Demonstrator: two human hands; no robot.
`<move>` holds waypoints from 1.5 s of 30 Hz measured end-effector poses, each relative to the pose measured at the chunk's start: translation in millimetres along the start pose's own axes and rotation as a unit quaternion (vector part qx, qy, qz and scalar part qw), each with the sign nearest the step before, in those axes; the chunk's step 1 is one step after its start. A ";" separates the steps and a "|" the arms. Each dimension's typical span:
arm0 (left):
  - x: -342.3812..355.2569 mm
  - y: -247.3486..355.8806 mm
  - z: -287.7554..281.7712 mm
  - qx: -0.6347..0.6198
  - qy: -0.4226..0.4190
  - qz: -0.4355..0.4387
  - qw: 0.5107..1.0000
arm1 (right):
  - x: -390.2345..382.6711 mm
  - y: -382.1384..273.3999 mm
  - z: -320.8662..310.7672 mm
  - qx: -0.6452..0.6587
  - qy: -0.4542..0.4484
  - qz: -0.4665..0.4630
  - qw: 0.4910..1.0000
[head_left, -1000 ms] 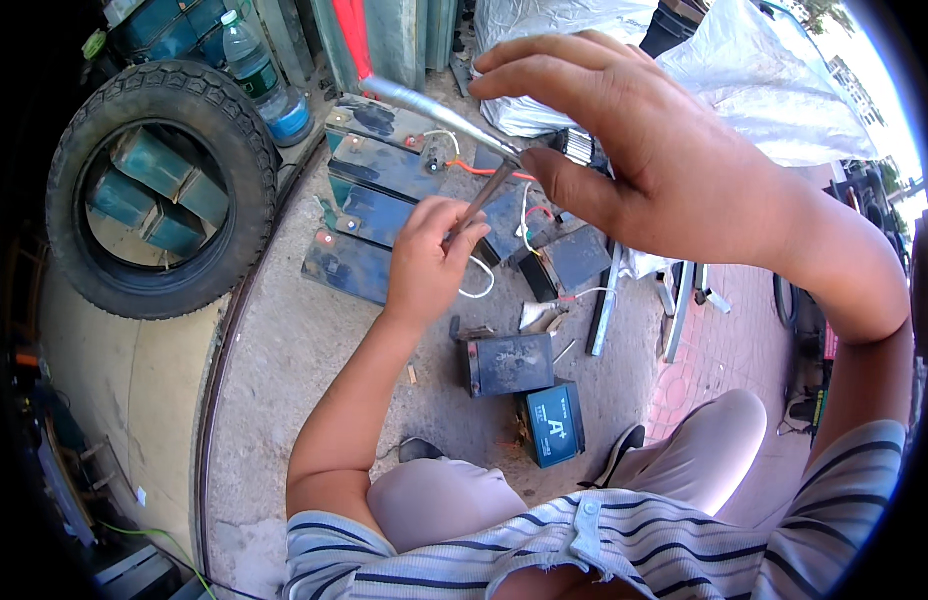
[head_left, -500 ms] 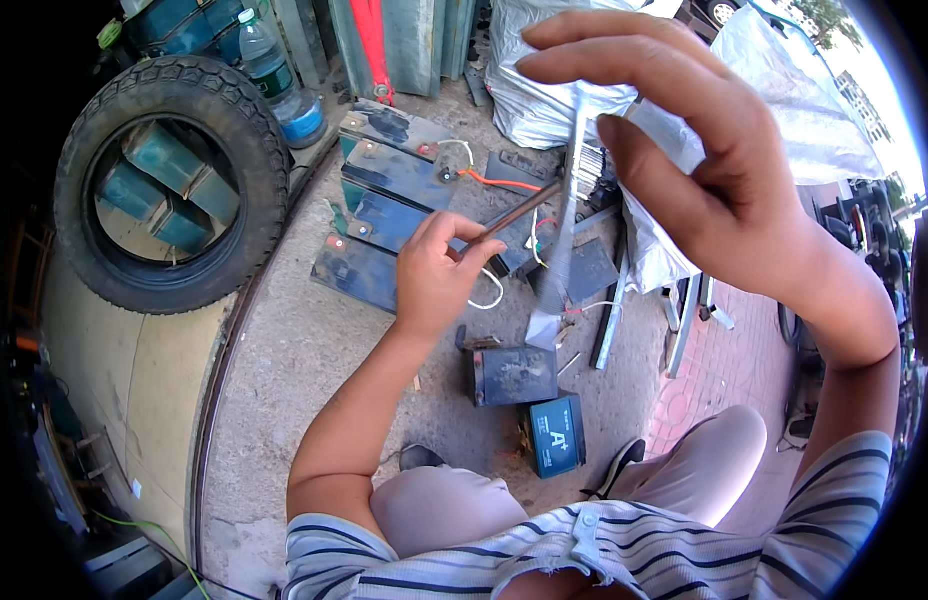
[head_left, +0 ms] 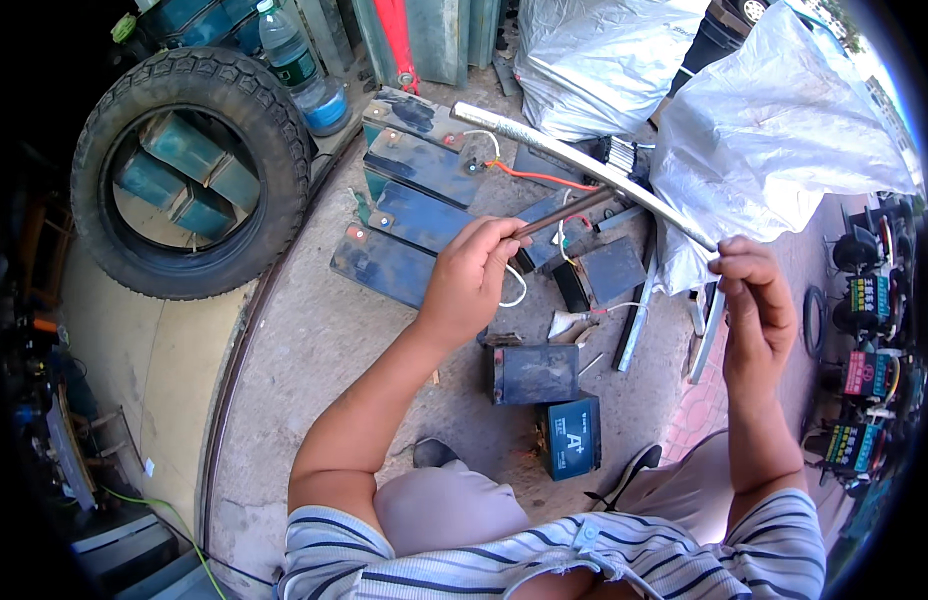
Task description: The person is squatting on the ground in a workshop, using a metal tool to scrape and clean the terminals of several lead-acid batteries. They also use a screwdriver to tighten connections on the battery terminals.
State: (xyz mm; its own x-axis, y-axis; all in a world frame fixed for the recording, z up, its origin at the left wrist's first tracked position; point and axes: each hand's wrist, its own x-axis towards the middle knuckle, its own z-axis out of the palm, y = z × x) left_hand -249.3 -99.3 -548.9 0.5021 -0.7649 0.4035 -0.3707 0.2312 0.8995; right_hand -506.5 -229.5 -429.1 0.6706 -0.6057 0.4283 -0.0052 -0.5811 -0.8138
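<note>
Pinching a silver bar [head_left: 544, 149] by its near right end, the right hand [head_left: 754, 300] holds it slanting far left above the floor [head_left: 304, 350], past the brown rod [head_left: 564, 213] pinched in the left hand [head_left: 472, 275].

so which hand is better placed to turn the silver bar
Probably the right hand: it pinches one end of the silver bar, while the left hand is occupied gripping the thin brown rod.
</note>
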 end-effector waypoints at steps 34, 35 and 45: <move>-3.6 5.0 19.7 0.101 -0.037 0.019 0.994 | -29.2 47.7 15.3 -0.042 -0.182 0.123 0.975; -4.6 4.2 19.9 0.130 -0.037 0.035 0.990 | -29.2 48.4 15.3 -0.043 -0.183 0.125 0.974; -1.8 1.7 19.7 0.174 -0.047 0.107 0.978 | -28.3 57.1 19.4 -0.052 -0.157 0.136 0.977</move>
State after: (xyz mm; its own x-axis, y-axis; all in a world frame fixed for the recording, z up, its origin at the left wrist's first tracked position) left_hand -266.2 -109.4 -551.4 0.3154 -0.7775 0.5441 -0.7110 0.1862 0.6781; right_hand -511.4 -235.0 -495.4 0.8282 -0.5586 0.0459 -0.2804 -0.4839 -0.8290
